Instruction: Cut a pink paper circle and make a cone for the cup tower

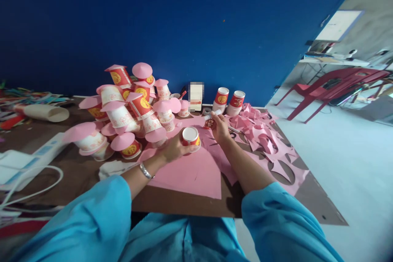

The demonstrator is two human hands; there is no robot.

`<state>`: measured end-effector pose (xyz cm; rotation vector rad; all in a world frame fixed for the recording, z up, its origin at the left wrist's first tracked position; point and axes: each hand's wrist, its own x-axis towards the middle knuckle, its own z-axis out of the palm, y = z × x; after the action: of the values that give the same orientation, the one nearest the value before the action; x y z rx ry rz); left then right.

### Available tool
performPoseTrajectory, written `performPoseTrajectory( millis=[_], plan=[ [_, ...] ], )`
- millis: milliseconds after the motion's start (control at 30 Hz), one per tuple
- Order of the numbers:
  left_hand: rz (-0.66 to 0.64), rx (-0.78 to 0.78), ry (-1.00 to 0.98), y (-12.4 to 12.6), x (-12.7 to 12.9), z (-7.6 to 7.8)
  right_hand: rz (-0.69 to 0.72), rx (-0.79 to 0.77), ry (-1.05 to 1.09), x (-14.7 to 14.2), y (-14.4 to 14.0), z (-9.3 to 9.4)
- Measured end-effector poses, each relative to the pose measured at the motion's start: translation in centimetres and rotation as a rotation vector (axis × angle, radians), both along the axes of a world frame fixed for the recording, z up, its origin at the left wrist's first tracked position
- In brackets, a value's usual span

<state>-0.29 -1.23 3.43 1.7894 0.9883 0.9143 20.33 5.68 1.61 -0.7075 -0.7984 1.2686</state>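
My left hand [173, 149] grips a red and yellow paper cup [190, 138], held upright with its open white mouth up, over a pink paper sheet [196, 174]. My right hand [220, 127] reaches farther forward and holds a small white object [212, 115], likely a glue stick or tape; its detail is too small to tell. A heap of paper cups with pink paper cone lids [132, 102] lies just left of my left hand. I wear blue sleeves and a bracelet on the left wrist.
Two upright red cups [229, 101] stand by the blue wall. Pink paper offcuts [264, 135] cover the brown table's right side. A white power strip [39, 153] and cable lie at left, with a paper roll [46, 112]. Red plastic chairs [331, 84] stand at right.
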Motion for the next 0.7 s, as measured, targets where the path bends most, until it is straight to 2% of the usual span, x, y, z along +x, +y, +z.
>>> performPoseTrajectory(
  millis=[167,300,433,700],
  plan=[
    [0.140,0.083,0.104,0.1,0.4,-1.6,-0.089,0.035,-0.095,-0.1,-0.4,0.3],
    [0.202,0.135,0.108,0.7,0.1,-2.8,-0.085,0.129,-0.264,-0.9,-1.1,0.2],
    [0.222,0.131,0.186,0.8,-0.1,-2.9,-0.080,0.202,-0.406,-1.7,-1.8,0.2],
    [0.210,0.146,0.124,0.9,0.0,-3.6,-0.104,0.196,-0.556,-2.7,-3.1,0.7]
  ],
)
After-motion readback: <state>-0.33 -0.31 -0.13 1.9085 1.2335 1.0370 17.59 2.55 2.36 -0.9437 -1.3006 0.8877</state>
